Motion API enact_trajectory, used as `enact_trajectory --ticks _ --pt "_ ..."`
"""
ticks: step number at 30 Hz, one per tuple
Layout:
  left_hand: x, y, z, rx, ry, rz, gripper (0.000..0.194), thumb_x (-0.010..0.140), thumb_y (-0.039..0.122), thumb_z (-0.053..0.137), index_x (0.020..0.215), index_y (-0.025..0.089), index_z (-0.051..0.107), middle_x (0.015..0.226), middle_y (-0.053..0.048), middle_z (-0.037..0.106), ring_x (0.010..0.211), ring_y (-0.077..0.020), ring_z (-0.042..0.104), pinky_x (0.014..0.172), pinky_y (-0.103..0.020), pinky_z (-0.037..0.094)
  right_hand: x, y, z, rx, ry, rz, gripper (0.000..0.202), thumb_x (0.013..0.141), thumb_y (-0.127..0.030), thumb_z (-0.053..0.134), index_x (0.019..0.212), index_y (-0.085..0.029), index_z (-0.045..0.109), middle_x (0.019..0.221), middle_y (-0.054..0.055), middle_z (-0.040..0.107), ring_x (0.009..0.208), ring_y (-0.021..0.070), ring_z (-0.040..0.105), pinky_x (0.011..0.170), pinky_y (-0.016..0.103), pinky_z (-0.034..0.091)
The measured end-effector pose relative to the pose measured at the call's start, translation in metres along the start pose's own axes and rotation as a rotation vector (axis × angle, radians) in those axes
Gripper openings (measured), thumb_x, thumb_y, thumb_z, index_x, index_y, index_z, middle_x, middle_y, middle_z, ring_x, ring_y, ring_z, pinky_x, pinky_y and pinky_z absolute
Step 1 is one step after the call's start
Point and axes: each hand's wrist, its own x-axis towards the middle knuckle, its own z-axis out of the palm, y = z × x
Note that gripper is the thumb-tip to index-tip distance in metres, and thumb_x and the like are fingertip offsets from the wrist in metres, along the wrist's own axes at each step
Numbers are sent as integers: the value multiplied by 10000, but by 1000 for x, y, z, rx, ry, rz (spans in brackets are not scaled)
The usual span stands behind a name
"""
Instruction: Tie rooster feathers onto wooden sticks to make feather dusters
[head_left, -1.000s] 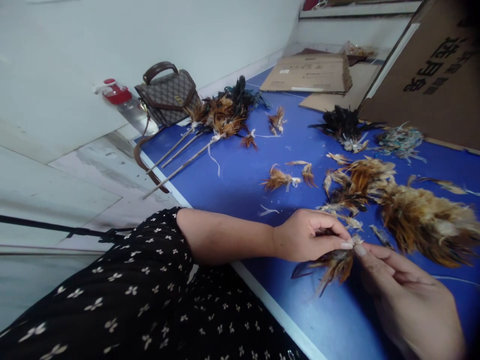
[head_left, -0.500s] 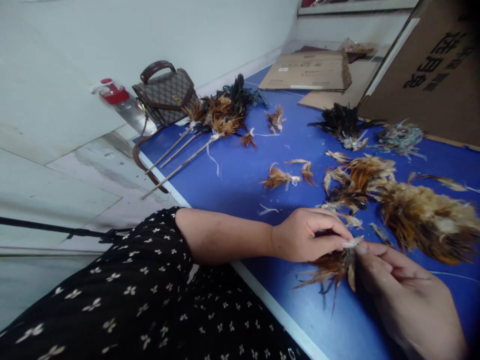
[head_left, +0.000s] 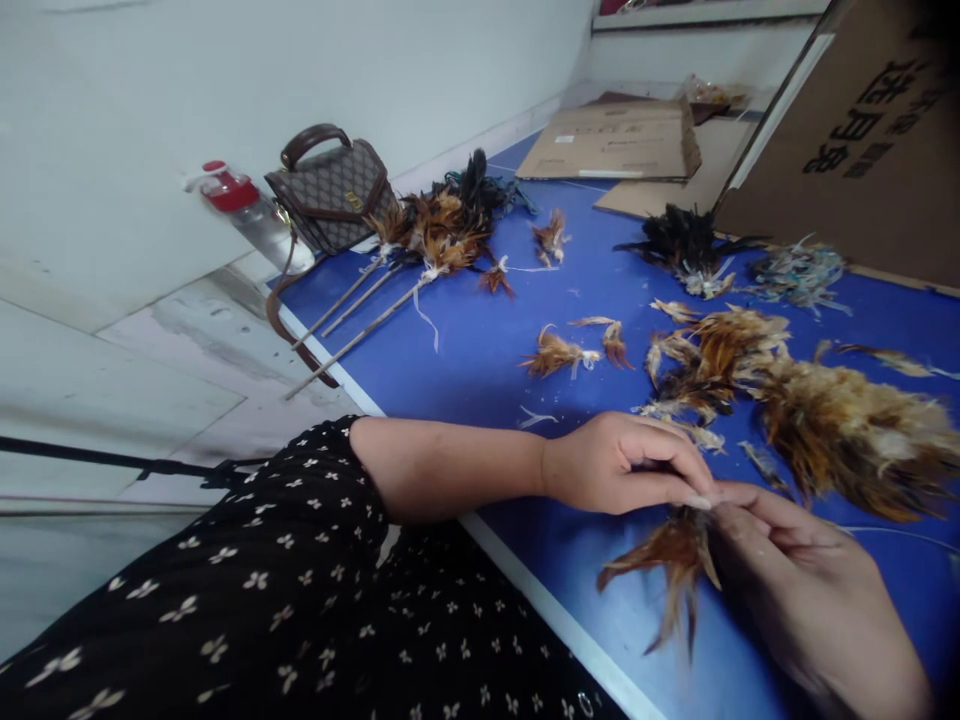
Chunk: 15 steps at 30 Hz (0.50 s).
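Note:
My left hand (head_left: 626,465) and my right hand (head_left: 817,580) meet fingertip to fingertip over the front of the blue table (head_left: 465,370). Between them they pinch the bound end of a small bunch of brown feathers (head_left: 667,570), whose tips hang down toward me. The fingers cover the bound end. Beyond my hands lie loose brown and cream feathers (head_left: 739,345) and a big fluffy heap of feathers (head_left: 855,430). A small tied feather bunch (head_left: 555,355) rests further left, with a white strip (head_left: 536,417) nearer my left wrist.
Feathered sticks (head_left: 367,330) jut over the table's left edge beside a patterned handbag (head_left: 334,195) and a red-capped bottle (head_left: 247,210). Black feathers (head_left: 682,245) and a tangle of bluish strips (head_left: 799,272) lie before a cardboard box (head_left: 862,150). Flattened cardboard (head_left: 611,140) is at the back.
The white tie that showed between my fingertips is now covered by them. The feather bunch has turned a little, its tips hanging lower. Both hands stay in nearly the same place.

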Motion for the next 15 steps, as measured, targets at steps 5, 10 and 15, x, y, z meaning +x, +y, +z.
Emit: enact_trajectory --ticks 5,10,15 --pt "0 4 -3 -57 28 -191 272 880 403 991 921 175 849 973 -93 837 900 -181 776 917 -309 644 3 -2 -7 -38 -150 9 517 762 -630 1002 1096 -246 907 784 29 721 659 169 587 565 218 482" --pt "-1 12 -3 -165 -15 -309 327 818 424 1038 873 172 837 892 -50 807 835 -145 727 873 -279 609 4 -12 -17 -161 -246 -64 478 851 -695 922 1030 -254 874 796 30 724 649 162 571 547 210 472" --pt "-5 0 7 -357 -22 -475 370 742 329 1085 916 155 809 871 -26 790 807 -117 707 805 -261 572 1 -15 -39 -307 -217 -237 401 900 -665 886 895 -268 836 763 21 697 645 167 624 553 194 495"
